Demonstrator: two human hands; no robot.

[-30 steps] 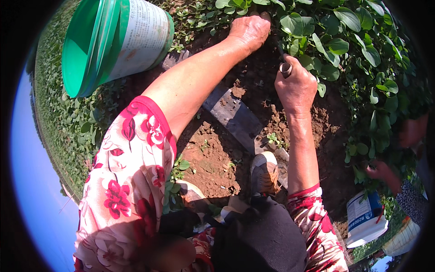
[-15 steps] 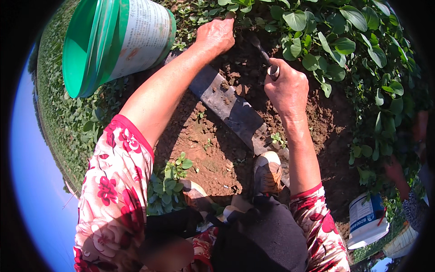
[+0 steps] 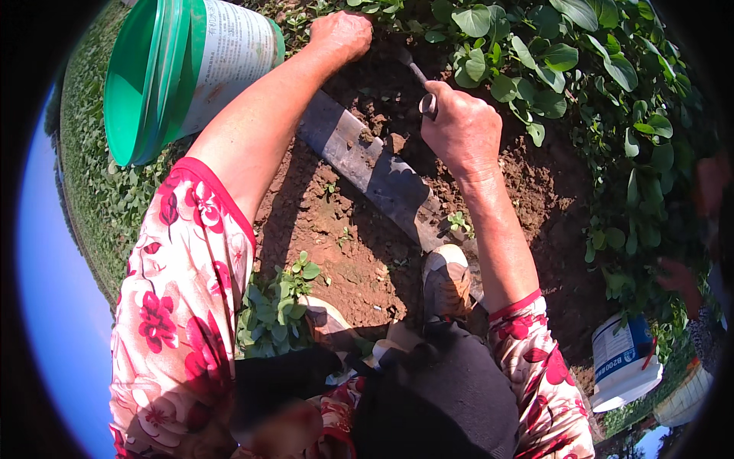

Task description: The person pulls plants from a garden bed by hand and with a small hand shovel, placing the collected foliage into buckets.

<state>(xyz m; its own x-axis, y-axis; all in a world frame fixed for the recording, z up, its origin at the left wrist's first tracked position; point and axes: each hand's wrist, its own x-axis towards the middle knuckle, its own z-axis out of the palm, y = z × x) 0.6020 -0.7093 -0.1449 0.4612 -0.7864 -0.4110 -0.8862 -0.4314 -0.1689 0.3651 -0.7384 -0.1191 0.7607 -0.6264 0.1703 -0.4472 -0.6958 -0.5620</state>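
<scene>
Right hand point(image 3: 462, 128), one o'clock: fingers clenched round a hand tool point(image 3: 417, 74), metal end pointing to eleven, at soil point(image 3: 535, 191). Left hand point(image 3: 342, 37) at twelve, beside leafy plants point(image 3: 562, 57); can't tell its grip. Probably digging; next calls for metal clear of that hand.

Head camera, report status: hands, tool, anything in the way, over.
Right hand closed on hand tool. Left hand near leafy plants, grip unclear. Tool angled toward shadowed soil. Plants crowd the tool's right side.

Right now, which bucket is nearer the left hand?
The green bucket at upper left is nearer the left hand; the white-and-blue bucket is farther, at lower right.
</scene>
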